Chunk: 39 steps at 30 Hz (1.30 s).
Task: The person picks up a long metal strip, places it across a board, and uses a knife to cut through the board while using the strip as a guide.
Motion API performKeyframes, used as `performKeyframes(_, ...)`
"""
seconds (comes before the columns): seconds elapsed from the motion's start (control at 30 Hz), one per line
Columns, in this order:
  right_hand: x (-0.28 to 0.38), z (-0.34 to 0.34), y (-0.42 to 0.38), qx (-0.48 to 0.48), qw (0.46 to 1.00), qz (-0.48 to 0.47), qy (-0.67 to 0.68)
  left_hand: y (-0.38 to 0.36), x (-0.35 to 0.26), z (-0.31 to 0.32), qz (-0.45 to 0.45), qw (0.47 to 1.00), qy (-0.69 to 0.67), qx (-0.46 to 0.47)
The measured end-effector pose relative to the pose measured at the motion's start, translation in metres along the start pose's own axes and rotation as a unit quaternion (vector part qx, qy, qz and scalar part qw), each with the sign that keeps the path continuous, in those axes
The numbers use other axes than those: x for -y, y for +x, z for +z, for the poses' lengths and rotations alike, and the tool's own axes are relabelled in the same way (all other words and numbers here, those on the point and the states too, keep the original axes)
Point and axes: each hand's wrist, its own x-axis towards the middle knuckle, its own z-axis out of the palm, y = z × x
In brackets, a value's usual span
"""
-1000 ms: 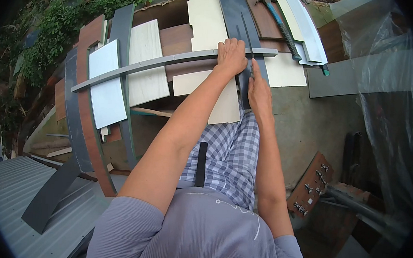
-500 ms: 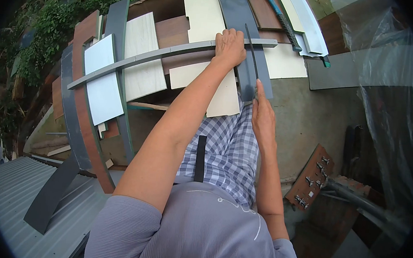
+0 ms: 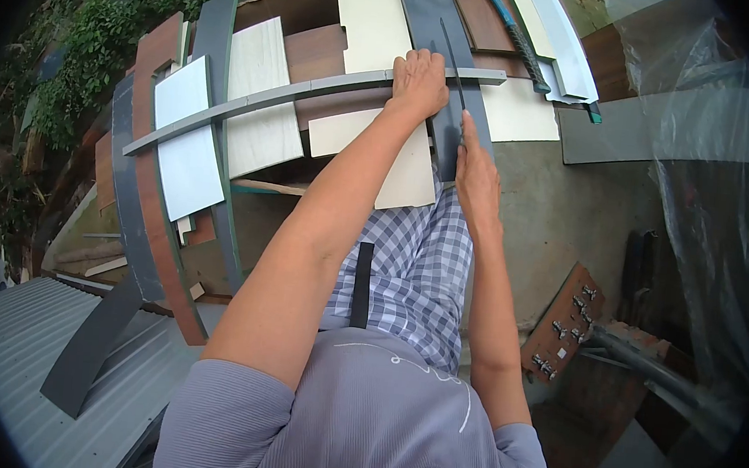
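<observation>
A long, thin grey bar [image 3: 271, 96] lies across several boards, with dark marks spaced along it. My left hand [image 3: 420, 81] is closed over the bar near its right end, pressing it against the dark grey board [image 3: 431, 18]. In my right hand [image 3: 477, 176] is a saw, gripped by its handle, which the fingers mostly hide. The narrow dark saw blade [image 3: 453, 57] points away from me and crosses the bar just right of my left hand, with a short end of bar sticking out beyond it.
A hammer [image 3: 515, 38] with a blue and black handle lies on boards at the upper right. White panels [image 3: 190, 145] and brown boards [image 3: 157, 142] spread leftward. Clear plastic sheeting [image 3: 696, 171] hangs at right, above a brown board with metal fittings [image 3: 561, 323]. Corrugated metal [image 3: 24, 330] is lower left.
My right hand and the saw have slid forward, away from my body, along the same line across the bar. My left hand stays in its place on the bar.
</observation>
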Motion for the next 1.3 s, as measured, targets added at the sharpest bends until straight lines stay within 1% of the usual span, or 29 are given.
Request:
performKeyframes(0.03,-0.006,0.001,-0.017,-0.021,1.000,-0.006,0.007,0.001,-0.001,-0.001,0.002,1.000,-0.001,0.000)
performKeyframes(0.13,-0.020,0.003,-0.065,-0.015,0.999,0.009,0.027,0.000,-0.004,-0.004,-0.008,1.000,0.023,0.016)
performKeyframes(0.17,-0.021,0.001,-0.072,-0.013,1.000,0.010,0.026,0.000,-0.004,-0.005,-0.009,1.000,0.022,0.018)
performKeyframes(0.23,-0.020,-0.001,-0.081,-0.045,0.998,-0.015,0.050,0.001,-0.003,-0.004,-0.006,0.999,0.028,0.030)
performKeyframes(0.27,-0.020,-0.003,-0.079,-0.047,0.998,-0.012,0.050,0.000,-0.003,-0.003,-0.004,0.999,0.028,0.031)
performKeyframes(0.33,-0.010,-0.011,-0.058,0.010,0.998,0.035,0.044,0.000,-0.004,-0.003,-0.002,0.999,0.030,0.013)
performKeyframes(0.53,0.011,0.003,0.047,-0.015,1.000,-0.017,-0.001,0.001,-0.002,-0.003,-0.005,1.000,0.012,0.027)
performKeyframes(0.63,0.017,0.002,0.065,-0.008,1.000,-0.016,-0.017,0.000,-0.004,-0.004,-0.015,1.000,0.022,0.015)
performKeyframes(0.73,0.011,0.003,0.046,-0.009,1.000,-0.020,0.002,0.002,-0.004,-0.004,-0.021,0.999,0.025,0.033)
performKeyframes(0.77,0.007,0.002,0.030,-0.009,1.000,-0.016,0.002,0.001,-0.002,-0.003,-0.026,0.999,0.025,0.035)
performKeyframes(0.83,0.002,-0.001,-0.007,-0.003,1.000,0.006,0.021,0.000,0.000,-0.001,0.004,1.000,0.008,0.004)
performKeyframes(0.9,-0.007,-0.003,-0.048,0.005,0.999,0.027,0.036,0.000,0.001,0.002,0.005,1.000,0.010,0.001)
performKeyframes(0.97,-0.023,0.004,-0.081,-0.035,0.999,0.001,0.035,0.000,-0.002,0.000,0.008,1.000,0.011,-0.005)
performKeyframes(1.03,-0.023,0.001,-0.091,-0.036,0.998,0.006,0.044,-0.001,-0.004,-0.007,-0.006,0.999,0.031,0.044)
performKeyframes(1.07,-0.023,0.000,-0.093,-0.039,0.998,0.012,0.054,-0.002,-0.004,-0.008,-0.004,0.998,0.032,0.046)
performKeyframes(1.1,-0.020,-0.003,-0.089,-0.041,0.998,0.014,0.055,-0.002,-0.004,-0.007,-0.002,0.999,0.034,0.040)
performKeyframes(1.17,-0.014,-0.009,-0.063,0.022,0.998,0.043,0.042,-0.001,-0.004,-0.004,0.002,0.999,0.035,0.031)
performKeyframes(1.23,-0.007,-0.001,-0.027,-0.013,1.000,0.003,0.019,-0.001,0.000,0.001,0.017,0.999,0.026,-0.007)
performKeyframes(1.3,0.007,0.000,0.011,-0.013,1.000,0.009,0.004,-0.001,0.002,0.003,0.017,0.999,0.027,-0.005)
